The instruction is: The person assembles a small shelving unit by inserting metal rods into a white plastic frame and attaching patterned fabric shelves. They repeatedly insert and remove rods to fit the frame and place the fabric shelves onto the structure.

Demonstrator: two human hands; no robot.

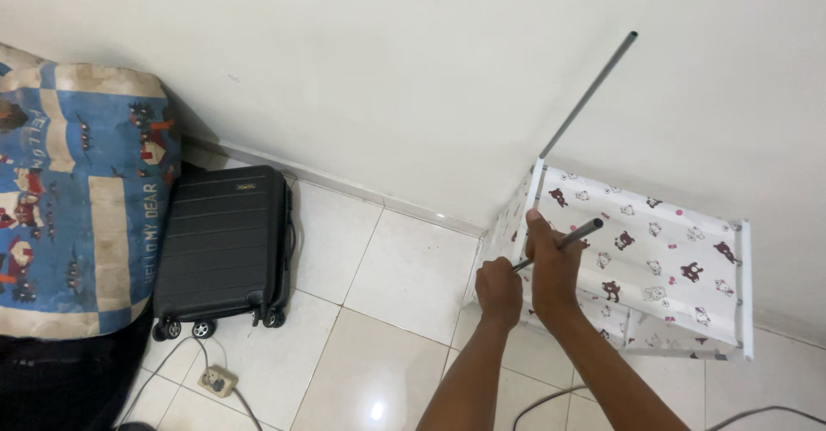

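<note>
Your two forearms reach up from the bottom edge, and both hands meet at the front left corner of a small fabric shelf rack [654,250]. Your right hand [551,267] is wrapped around a short grey metal tube [568,238], thumb pointing up, with the tube's open end sticking out to the right above the shelf cloth. Your left hand [499,292] is clenched just beside it, gripping the tube's lower end.

On the rack, the top shelf holds nothing; its cloth is white with small brown bears and pink dots, stretched between white plastic side bars. A lower shelf of the same cloth shows beneath it. A second, longer grey tube [588,95] stands tilted in the rack's back left corner, leaning up along the wall [387,61].

White glossy tiles [387,328] cover the floor, and the wall is plain cream. Well apart to the left, a dark hard suitcase [224,246] stands on its wheels against the wall, beside a blue patterned cloth bundle [77,199]. A white power socket with a cable [217,382] lies on the tiles below the suitcase.
</note>
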